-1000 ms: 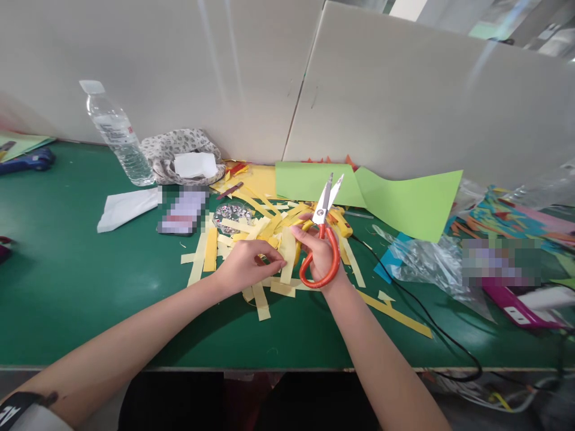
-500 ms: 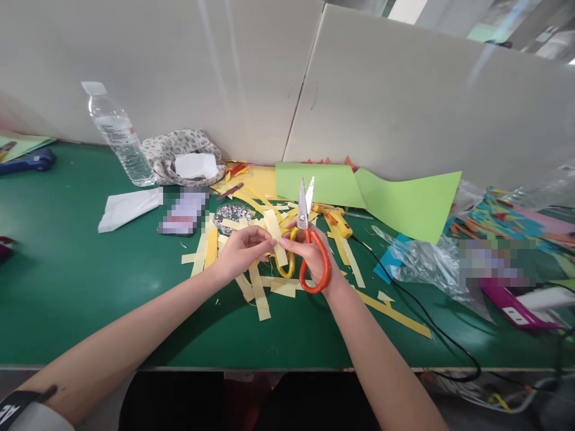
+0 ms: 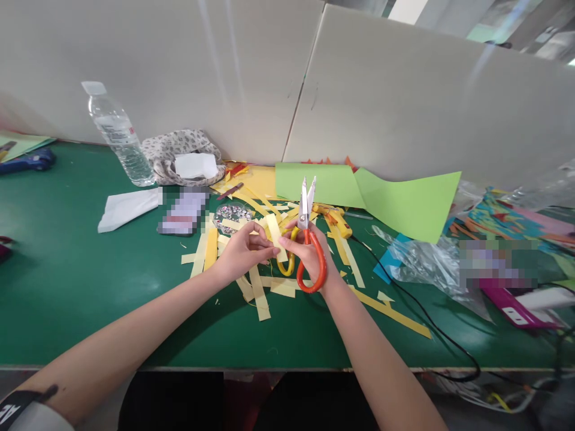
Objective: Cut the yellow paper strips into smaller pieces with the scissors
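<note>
My right hand (image 3: 312, 254) holds a pair of scissors (image 3: 306, 206) against its palm. The blades point up and away, slightly parted; a red handle loop hangs near the wrist and a yellow loop shows below the fingers. Between that hand's thumb and fingers is a short pale yellow paper strip (image 3: 275, 230), tilted upright. My left hand (image 3: 245, 251) is closed in a pinch at the strip's left edge, its thumb tip against the lower part. More cut yellow paper strips (image 3: 259, 293) lie scattered under and around both hands.
A yellow glue gun (image 3: 339, 222) with a black cord (image 3: 417, 305) lies right of centre. Green paper sheets (image 3: 404, 200) lean by the partition. At left are a phone (image 3: 184, 212), a tissue (image 3: 128, 208), a water bottle (image 3: 119, 134) and a patterned pouch (image 3: 179, 143). Clear plastic (image 3: 431, 266) lies right.
The paper strip has shifted slightly right and down between my hands. The scissors have turned a little in my right hand, and my left fingers have spread slightly around the strip's edge.
</note>
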### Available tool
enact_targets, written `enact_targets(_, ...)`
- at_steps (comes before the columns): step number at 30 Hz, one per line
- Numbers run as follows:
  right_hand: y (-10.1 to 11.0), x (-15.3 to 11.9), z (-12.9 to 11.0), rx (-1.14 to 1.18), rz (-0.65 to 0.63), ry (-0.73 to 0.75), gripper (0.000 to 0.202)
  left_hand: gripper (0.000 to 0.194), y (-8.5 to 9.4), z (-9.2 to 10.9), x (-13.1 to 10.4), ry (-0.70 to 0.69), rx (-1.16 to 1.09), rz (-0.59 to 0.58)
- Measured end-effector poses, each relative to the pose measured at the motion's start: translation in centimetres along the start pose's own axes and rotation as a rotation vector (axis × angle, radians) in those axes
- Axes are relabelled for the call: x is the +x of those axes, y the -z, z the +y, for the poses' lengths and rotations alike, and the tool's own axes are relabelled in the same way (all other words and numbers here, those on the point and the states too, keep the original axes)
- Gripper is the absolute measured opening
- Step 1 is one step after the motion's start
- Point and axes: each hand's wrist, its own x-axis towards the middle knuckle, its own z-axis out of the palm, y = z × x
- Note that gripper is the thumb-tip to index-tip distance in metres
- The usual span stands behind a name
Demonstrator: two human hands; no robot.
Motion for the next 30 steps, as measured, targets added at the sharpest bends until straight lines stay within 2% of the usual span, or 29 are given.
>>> enact_targets(11,0.11,0.22,0.41,-0.014,-0.001,0.008,0.029,0.028,-0.1,0.14,-0.06,0.011,0.021,-0.037)
enact_targets(16,-0.03,0.08,0.11,-0.023,0.025,0.007,0.029,0.036,-0.09,-0.02,-0.04,0.031,0.002,-0.06)
enact_targets(30,-0.02,0.09,0.16,-0.033,-0.001,-0.003,0.03,0.034,0.03,-0.02,0.01,0.017,0.045,-0.045)
